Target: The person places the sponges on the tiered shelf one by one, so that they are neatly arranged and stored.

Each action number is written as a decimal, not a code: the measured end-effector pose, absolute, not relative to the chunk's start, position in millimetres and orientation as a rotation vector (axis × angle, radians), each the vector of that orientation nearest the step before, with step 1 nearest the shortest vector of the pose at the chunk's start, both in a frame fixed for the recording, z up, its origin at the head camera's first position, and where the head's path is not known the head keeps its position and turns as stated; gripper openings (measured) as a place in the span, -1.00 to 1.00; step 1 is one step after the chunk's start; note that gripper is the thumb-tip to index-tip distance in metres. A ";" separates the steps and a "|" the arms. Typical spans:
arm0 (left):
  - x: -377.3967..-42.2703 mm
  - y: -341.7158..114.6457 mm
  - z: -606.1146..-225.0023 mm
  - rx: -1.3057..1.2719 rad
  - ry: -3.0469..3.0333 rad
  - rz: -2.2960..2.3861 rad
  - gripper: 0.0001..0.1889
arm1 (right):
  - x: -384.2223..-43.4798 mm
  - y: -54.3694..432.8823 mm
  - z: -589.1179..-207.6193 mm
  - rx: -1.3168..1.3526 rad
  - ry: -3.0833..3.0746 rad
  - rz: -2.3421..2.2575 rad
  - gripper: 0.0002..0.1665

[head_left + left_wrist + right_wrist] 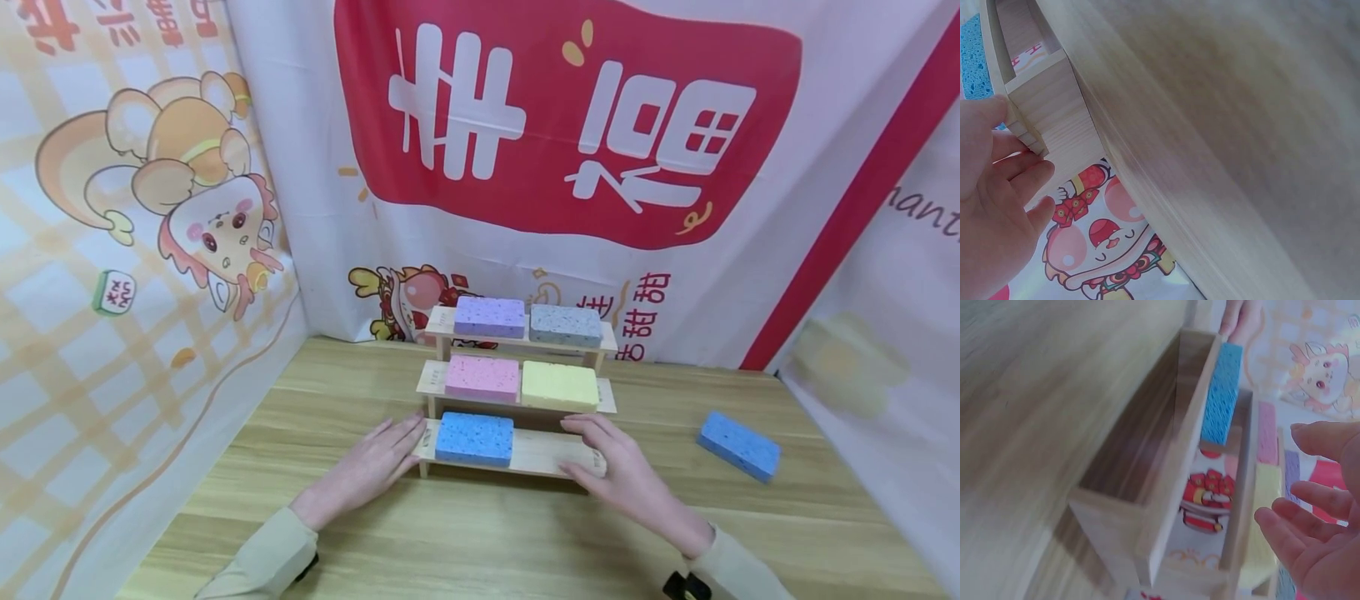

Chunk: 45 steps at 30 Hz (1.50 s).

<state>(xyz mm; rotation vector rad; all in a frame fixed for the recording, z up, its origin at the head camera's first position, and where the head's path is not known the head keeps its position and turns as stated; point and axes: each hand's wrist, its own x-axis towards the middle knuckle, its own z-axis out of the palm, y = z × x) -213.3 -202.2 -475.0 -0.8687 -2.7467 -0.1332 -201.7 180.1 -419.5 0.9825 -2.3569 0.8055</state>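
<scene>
A three-tiered wooden stand [540, 450] rests on the table. On its lowest tier sits a blue sponge [475, 439], toward the left. My left hand [378, 458] is at the left end of that tier; its thumb and fingers grip the end of the board in the left wrist view. My right hand [622, 467] curves loosely around the right end, its thumb and fingers spread apart with nothing between them in the right wrist view. The middle tier bears a pink sponge [482, 378] and a yellow sponge [559, 386]. A purple sponge [490, 317] and a grey sponge [566, 325] lie on the top tier.
Another blue sponge [739, 446] lies at an angle on the wooden table [480, 542], to the right of the stand. Printed cloth [300, 125] hangs behind the table and along both sides. The stand's top tier is close to the back cloth.
</scene>
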 end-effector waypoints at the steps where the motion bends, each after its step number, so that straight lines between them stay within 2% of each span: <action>1: -213.4 -202.3 -474.8 -0.869 -2.746 -0.131 -0.38 | -201.3 183.8 -417.7 0.977 -2.342 0.801 -0.37; 18: -213.2 -202.4 -475.3 -0.866 -2.740 -0.123 -0.38 | -208.5 257.9 -399.7 0.621 -2.431 0.724 -0.39; 31: -213.2 -201.9 -475.8 -0.856 -2.765 -0.141 -0.38 | -237.5 336.9 -428.3 0.481 -2.346 0.755 -0.38; 45: -211.3 -202.5 -473.7 -0.867 -2.752 -0.134 -0.37 | -247.9 395.1 -446.4 0.325 -2.599 0.613 -0.33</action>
